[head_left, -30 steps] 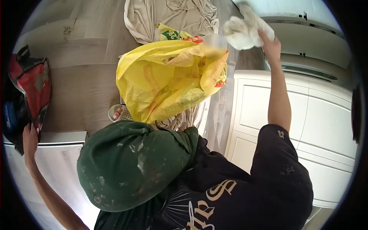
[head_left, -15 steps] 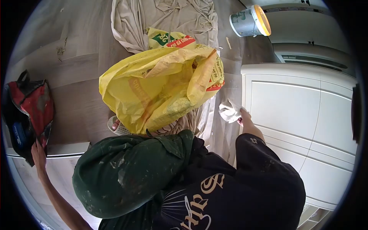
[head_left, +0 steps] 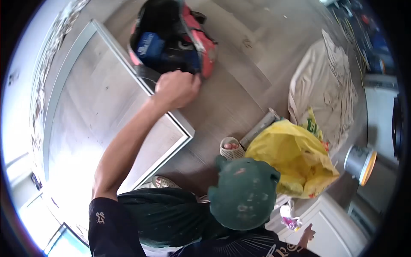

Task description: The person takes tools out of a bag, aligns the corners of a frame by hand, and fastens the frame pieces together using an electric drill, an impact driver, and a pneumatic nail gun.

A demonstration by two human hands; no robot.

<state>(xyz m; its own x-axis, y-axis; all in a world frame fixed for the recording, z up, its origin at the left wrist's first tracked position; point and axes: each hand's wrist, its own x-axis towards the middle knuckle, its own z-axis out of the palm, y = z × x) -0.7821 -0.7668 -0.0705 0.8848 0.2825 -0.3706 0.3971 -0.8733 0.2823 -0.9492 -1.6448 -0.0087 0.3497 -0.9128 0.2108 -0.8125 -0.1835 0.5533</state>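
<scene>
My left hand (head_left: 177, 89) is closed on the near edge of a red and black tool bag (head_left: 208, 53), which lies open on the floor. Inside it is a blue packet (head_left: 150, 48) among dark items I cannot make out. At the lower right, my right hand (head_left: 307, 233) is beside a white cabinet panel, its fingers apart and nothing in them. Close to that hand is a crumpled white wrapper with pink and purple print (head_left: 290, 217). A large yellow plastic sack (head_left: 274, 143) stands with its mouth open beyond my green-clad knee.
A white-edged frame (head_left: 124, 64) lies on the floor at left, by the tool bag. A beige cloth (head_left: 321, 83) is spread at upper right. A grey bucket with an orange rim (head_left: 358, 165) stands at right, near the white cabinet (head_left: 334, 227). My sandalled foot (head_left: 231, 147) is beside the sack.
My view has swung left, bringing the tool bag to the upper middle. My left hand still grips its edge. My right hand has let go of the crumpled white wrapper.
</scene>
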